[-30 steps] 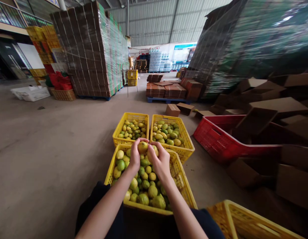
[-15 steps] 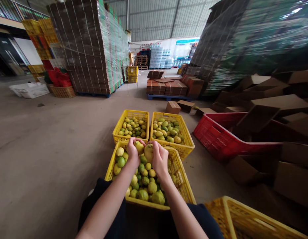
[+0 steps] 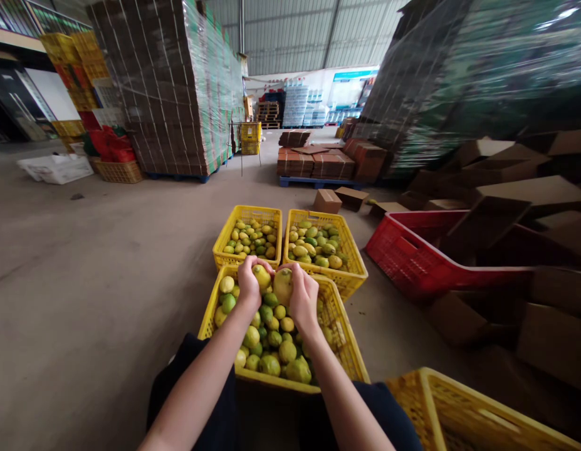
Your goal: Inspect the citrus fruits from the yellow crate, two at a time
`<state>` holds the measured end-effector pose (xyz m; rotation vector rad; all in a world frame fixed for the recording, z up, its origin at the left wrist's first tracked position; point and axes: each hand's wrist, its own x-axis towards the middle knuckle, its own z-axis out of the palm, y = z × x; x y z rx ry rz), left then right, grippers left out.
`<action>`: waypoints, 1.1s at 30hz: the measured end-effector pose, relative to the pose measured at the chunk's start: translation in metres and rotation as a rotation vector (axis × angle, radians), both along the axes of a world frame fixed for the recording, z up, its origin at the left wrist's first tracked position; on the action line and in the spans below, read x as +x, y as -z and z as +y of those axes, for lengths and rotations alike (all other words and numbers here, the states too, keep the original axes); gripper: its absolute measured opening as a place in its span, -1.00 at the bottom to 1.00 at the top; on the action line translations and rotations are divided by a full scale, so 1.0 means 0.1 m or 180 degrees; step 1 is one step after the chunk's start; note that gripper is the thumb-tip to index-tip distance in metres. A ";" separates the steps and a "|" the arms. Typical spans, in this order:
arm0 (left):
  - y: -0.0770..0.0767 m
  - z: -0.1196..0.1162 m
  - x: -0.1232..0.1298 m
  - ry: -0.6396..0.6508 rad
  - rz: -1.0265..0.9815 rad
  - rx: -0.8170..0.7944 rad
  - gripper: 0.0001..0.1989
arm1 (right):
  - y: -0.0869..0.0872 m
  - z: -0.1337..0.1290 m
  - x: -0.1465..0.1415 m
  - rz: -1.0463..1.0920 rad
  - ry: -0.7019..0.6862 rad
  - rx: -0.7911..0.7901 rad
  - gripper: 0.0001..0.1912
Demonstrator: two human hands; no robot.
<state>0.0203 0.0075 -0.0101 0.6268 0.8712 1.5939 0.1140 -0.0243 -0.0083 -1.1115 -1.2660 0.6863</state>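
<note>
My left hand is closed around a yellow lemon. Close beside it, my right hand grips a larger, paler lemon. Both hands hover over the far part of a yellow plastic crate filled with green and yellow lemons. My forearms cover some of the fruit in it. Just beyond stand two more yellow crates, the left one and the right one, each holding several lemons.
At the right, a red crate stands among loose cardboard boxes. Another yellow crate is near my right knee. Farther off, a blue pallet bears flattened cartons, and wrapped stacks rise on both sides.
Both hands keep hold of their lemons. They have drawn very slightly apart, and the paler lemon has turned a little in my right hand.
</note>
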 end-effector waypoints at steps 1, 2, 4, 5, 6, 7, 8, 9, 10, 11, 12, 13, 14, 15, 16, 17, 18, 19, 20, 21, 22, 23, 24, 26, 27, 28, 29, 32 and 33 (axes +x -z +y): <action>0.01 0.00 0.00 -0.0079 0.0148 0.0046 -0.67 | 0.00 0.00 0.00 -0.0025 -0.0002 0.0006 -0.49; 0.02 0.00 0.00 -0.0158 0.0270 0.0095 -0.67 | 0.00 -0.01 0.00 -0.0044 0.0000 0.0016 -0.50; 0.04 0.00 0.00 -0.0304 0.0412 0.0168 -0.67 | 0.01 0.00 -0.01 -0.0066 0.0024 0.0030 -0.50; 0.05 0.00 0.01 -0.0365 0.0442 0.0185 -0.66 | 0.02 0.00 -0.01 -0.0077 0.0032 0.0032 -0.50; 0.06 0.01 0.01 -0.0415 0.0453 0.0192 -0.66 | 0.02 0.00 -0.01 -0.0085 0.0032 0.0036 -0.51; 0.06 0.01 0.02 -0.0449 0.0453 0.0202 -0.65 | 0.03 0.00 -0.02 -0.0092 0.0021 0.0042 -0.51; 0.07 0.02 0.02 -0.0466 0.0453 0.0216 -0.64 | 0.03 0.01 -0.02 -0.0099 -0.0001 0.0050 -0.52; 0.07 0.02 0.02 -0.0467 0.0461 0.0234 -0.64 | 0.03 0.01 -0.02 -0.0105 -0.0024 0.0060 -0.52; 0.07 0.02 0.02 -0.0452 0.0483 0.0257 -0.64 | 0.03 0.01 -0.03 -0.0114 -0.0042 0.0069 -0.54; 0.07 0.02 0.03 -0.0428 0.0512 0.0275 -0.65 | 0.03 0.01 -0.03 -0.0130 -0.0055 0.0071 -0.55; 0.07 0.02 0.03 -0.0392 0.0546 0.0285 -0.65 | 0.03 0.01 -0.03 -0.0140 -0.0052 0.0068 -0.56; 0.07 0.02 0.03 -0.0351 0.0581 0.0291 -0.65 | 0.04 0.01 -0.03 -0.0137 -0.0037 0.0060 -0.57; 0.06 0.01 0.03 -0.0301 0.0615 0.0298 -0.64 | 0.04 0.02 -0.03 -0.0119 -0.0013 0.0049 -0.57; 0.06 0.01 0.03 -0.0252 0.0638 0.0309 -0.63 | 0.04 0.02 -0.03 -0.0091 0.0012 0.0035 -0.56; 0.05 0.01 0.03 -0.0207 0.0651 0.0320 -0.63 | 0.04 0.02 -0.03 -0.0055 0.0035 0.0021 -0.55; 0.04 0.00 0.03 -0.0172 0.0655 0.0324 -0.62 | 0.04 0.02 -0.03 -0.0019 0.0052 0.0009 -0.54; 0.04 0.00 0.03 -0.0154 0.0658 0.0321 -0.62 | 0.04 0.02 -0.03 0.0005 0.0057 -0.0001 -0.53; 0.03 -0.01 0.03 -0.0149 0.0659 0.0312 -0.62 | 0.04 0.02 -0.03 0.0011 0.0050 -0.0008 -0.53; 0.03 -0.01 0.02 -0.0155 0.0662 0.0300 -0.61 | 0.05 0.02 -0.04 0.0009 0.0040 -0.0009 -0.53; 0.03 -0.01 0.02 -0.0164 0.0664 0.0283 -0.61 | 0.05 0.02 -0.04 0.0004 0.0031 -0.0005 -0.53; 0.02 -0.01 0.02 -0.0168 0.0665 0.0260 -0.61 | 0.06 0.02 -0.04 -0.0005 0.0025 -0.0002 -0.54; 0.02 -0.01 0.02 -0.0176 0.0661 0.0236 -0.61 | 0.06 0.03 -0.04 -0.0012 0.0023 0.0001 -0.54; 0.02 -0.01 0.02 -0.0186 0.0653 0.0213 -0.61 | 0.06 0.03 -0.04 -0.0013 0.0026 0.0004 -0.54; 0.02 -0.01 0.02 -0.0204 0.0639 0.0164 -0.61 | 0.07 0.03 -0.04 -0.0003 0.0024 0.0003 -0.54; 0.02 -0.01 0.02 -0.0209 0.0638 0.0148 -0.62 | 0.07 0.03 -0.04 0.0006 0.0022 0.0001 -0.54; 0.02 -0.01 0.02 -0.0213 0.0638 0.0135 -0.62 | 0.07 0.04 -0.04 0.0015 0.0022 -0.0001 -0.53; 0.02 -0.01 0.02 -0.0218 0.0638 0.0129 -0.62 | 0.07 0.04 -0.05 0.0024 0.0025 -0.0005 -0.53; 0.02 -0.02 0.02 -0.0234 0.0645 0.0155 -0.61 | 0.07 0.04 -0.05 0.0044 0.0033 -0.0017 -0.53; 0.02 -0.02 0.02 -0.0238 0.0651 0.0166 -0.61 | 0.07 0.05 -0.05 0.0046 0.0032 -0.0016 -0.53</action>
